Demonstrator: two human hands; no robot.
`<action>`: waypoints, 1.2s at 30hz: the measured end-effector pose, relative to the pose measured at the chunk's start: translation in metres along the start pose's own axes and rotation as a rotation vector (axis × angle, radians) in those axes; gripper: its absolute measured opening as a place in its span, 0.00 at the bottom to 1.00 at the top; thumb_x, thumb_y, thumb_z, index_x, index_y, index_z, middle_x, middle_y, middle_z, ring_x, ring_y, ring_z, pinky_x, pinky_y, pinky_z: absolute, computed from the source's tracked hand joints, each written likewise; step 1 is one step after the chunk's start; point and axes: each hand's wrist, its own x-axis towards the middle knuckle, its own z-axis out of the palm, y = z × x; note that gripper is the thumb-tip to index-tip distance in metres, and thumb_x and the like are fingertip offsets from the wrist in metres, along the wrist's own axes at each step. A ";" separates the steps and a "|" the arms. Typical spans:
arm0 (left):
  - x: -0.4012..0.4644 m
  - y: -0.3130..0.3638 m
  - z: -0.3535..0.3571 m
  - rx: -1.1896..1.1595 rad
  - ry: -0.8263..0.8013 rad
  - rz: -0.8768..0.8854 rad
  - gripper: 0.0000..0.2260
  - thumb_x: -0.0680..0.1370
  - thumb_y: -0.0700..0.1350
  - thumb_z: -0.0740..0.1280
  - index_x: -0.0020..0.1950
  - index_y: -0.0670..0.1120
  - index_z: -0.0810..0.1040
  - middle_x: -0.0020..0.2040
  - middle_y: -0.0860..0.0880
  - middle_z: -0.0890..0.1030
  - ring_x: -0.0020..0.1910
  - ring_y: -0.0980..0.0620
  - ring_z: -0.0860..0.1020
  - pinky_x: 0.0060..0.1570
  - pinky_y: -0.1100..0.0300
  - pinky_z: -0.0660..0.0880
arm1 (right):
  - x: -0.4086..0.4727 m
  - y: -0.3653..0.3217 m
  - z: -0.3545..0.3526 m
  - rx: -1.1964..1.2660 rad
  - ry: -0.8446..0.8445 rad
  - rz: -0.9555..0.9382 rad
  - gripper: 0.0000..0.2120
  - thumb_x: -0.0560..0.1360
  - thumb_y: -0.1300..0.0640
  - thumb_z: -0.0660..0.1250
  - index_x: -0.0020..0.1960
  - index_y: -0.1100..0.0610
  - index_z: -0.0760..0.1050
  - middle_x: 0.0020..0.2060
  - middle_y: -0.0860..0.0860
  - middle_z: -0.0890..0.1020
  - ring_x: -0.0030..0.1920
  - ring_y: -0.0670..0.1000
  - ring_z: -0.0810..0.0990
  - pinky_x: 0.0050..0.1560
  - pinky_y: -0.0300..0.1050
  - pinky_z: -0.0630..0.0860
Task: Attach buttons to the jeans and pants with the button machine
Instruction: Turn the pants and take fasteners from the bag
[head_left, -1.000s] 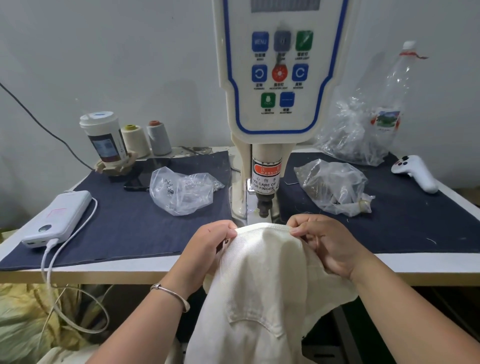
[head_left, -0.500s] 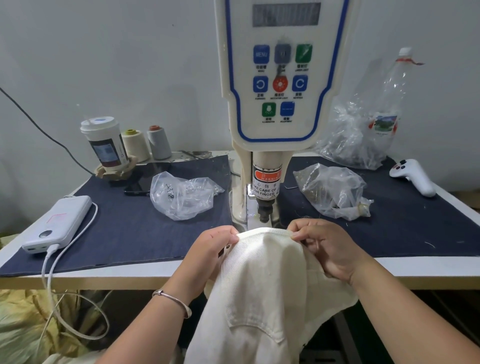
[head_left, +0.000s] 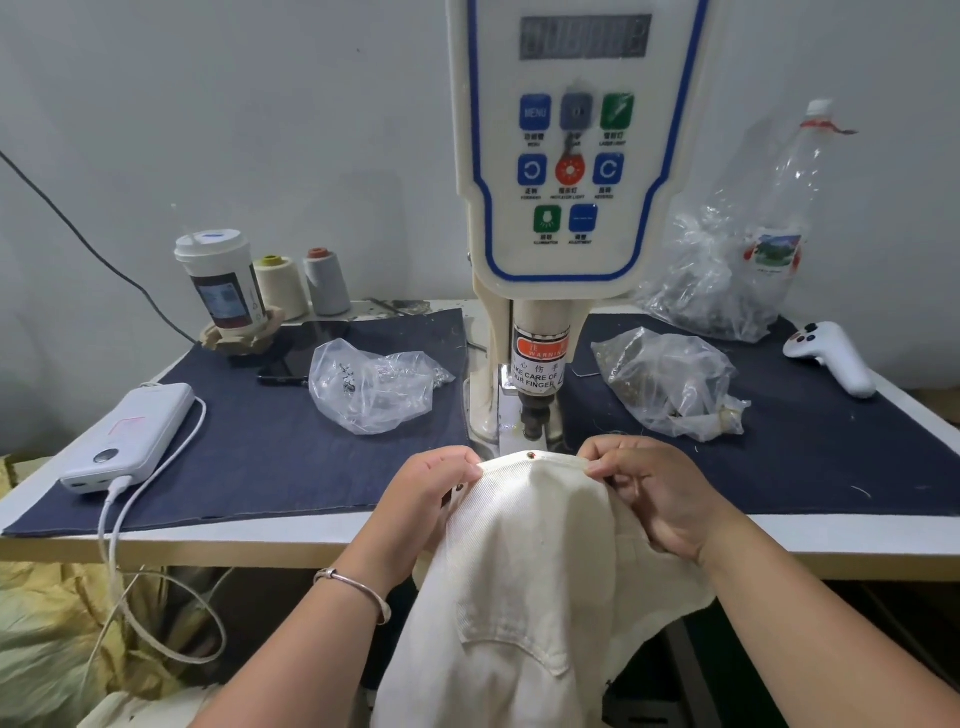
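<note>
Cream-coloured pants (head_left: 524, 582) hang off the table's front edge, their waistband stretched just in front of the button machine (head_left: 561, 208). My left hand (head_left: 431, 493) pinches the waistband's left end. My right hand (head_left: 654, 493) pinches its right end. A small red dot (head_left: 530, 455) shows on the band's top edge, right below the machine's dark punch head (head_left: 535, 415). A small dark stud (head_left: 460, 487) peeks out by my left fingers.
Clear bags of small metal parts lie left (head_left: 374, 384) and right (head_left: 670, 384) of the machine on dark denim mats (head_left: 260, 447). A power bank (head_left: 130, 436) with cable, a cup (head_left: 223, 286), thread cones (head_left: 327, 280), a phone (head_left: 296, 358), a white controller (head_left: 831, 358) and a plastic bottle (head_left: 784, 218) surround them.
Both hands have drawn the waistband slightly lower and flatter under the punch; the red dot now shows on its edge. The view has tilted down a little.
</note>
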 end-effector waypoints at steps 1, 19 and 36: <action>0.000 0.000 0.000 -0.001 0.005 0.001 0.08 0.68 0.48 0.63 0.29 0.48 0.70 0.29 0.53 0.67 0.30 0.57 0.64 0.35 0.58 0.60 | -0.001 -0.001 0.001 0.001 0.004 -0.001 0.05 0.61 0.61 0.66 0.34 0.62 0.71 0.31 0.54 0.64 0.32 0.51 0.57 0.41 0.54 0.44; -0.060 0.067 -0.026 0.274 -0.205 -0.222 0.12 0.80 0.43 0.64 0.38 0.39 0.78 0.38 0.43 0.77 0.39 0.55 0.76 0.42 0.66 0.74 | -0.080 -0.081 0.050 -0.437 -0.298 -0.027 0.07 0.73 0.71 0.65 0.38 0.62 0.74 0.28 0.51 0.74 0.24 0.43 0.70 0.25 0.32 0.66; -0.141 0.133 -0.051 0.298 -0.297 0.173 0.12 0.66 0.49 0.75 0.37 0.41 0.80 0.38 0.44 0.79 0.39 0.51 0.77 0.43 0.67 0.72 | -0.129 -0.053 0.019 -1.193 -0.121 -0.106 0.18 0.66 0.48 0.77 0.54 0.49 0.77 0.49 0.43 0.81 0.52 0.43 0.78 0.54 0.43 0.75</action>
